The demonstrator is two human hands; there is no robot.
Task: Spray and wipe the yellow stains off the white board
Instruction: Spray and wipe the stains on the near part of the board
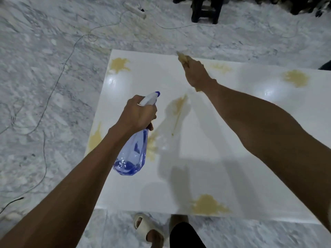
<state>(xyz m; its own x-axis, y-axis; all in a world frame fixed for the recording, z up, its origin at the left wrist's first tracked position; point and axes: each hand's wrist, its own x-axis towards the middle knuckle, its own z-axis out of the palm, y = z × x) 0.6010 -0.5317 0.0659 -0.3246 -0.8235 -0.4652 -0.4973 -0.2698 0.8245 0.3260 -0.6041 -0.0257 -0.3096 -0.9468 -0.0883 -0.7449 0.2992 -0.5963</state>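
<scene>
The floor (44, 68) is grey-white marbled stone with faint yellowish patches. A thin cable (59, 81) runs across it in loose loops from the lower left edge toward a white power strip (135, 9) near the top of the view. A second thin cable (179, 28) leads from the strip toward the right. A dark stool (206, 9) stands at the top centre. Dark, blurred objects (300, 5) fill the top right corner. Lighting is even and comes from overhead.

Left hand (138, 113) grips a blue spray bottle (131, 154) over the stained white board (206, 158); right hand (196, 76) clutches a yellowed cloth (183, 59).
</scene>
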